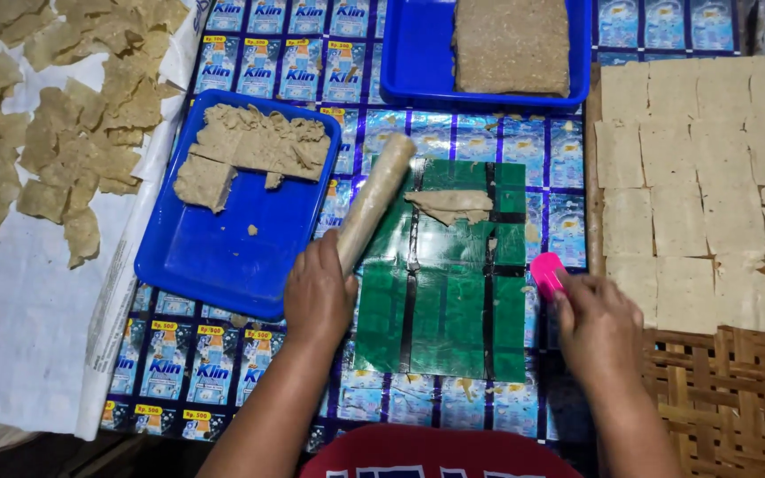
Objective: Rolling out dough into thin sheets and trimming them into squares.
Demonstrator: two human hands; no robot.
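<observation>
While gripping the lower end of a dough-coated rolling pin (372, 205), left hand (316, 299) with fingers wrapped tight, pin slanting toward one o'clock across the edge of a green plastic sheet (449, 301). Right hand (597, 329) at four o'clock of the sheet, fingers closed on a pink scraper (546, 273). Small strip of dough (451, 205) lying on the sheet's upper half. At ten o'clock, a blue tray (214, 257) with torn dough; at twelve, another blue tray (418, 62) with a brown slab. At three o'clock, cut dough squares (692, 168) on a woven mat (737, 398).
</observation>
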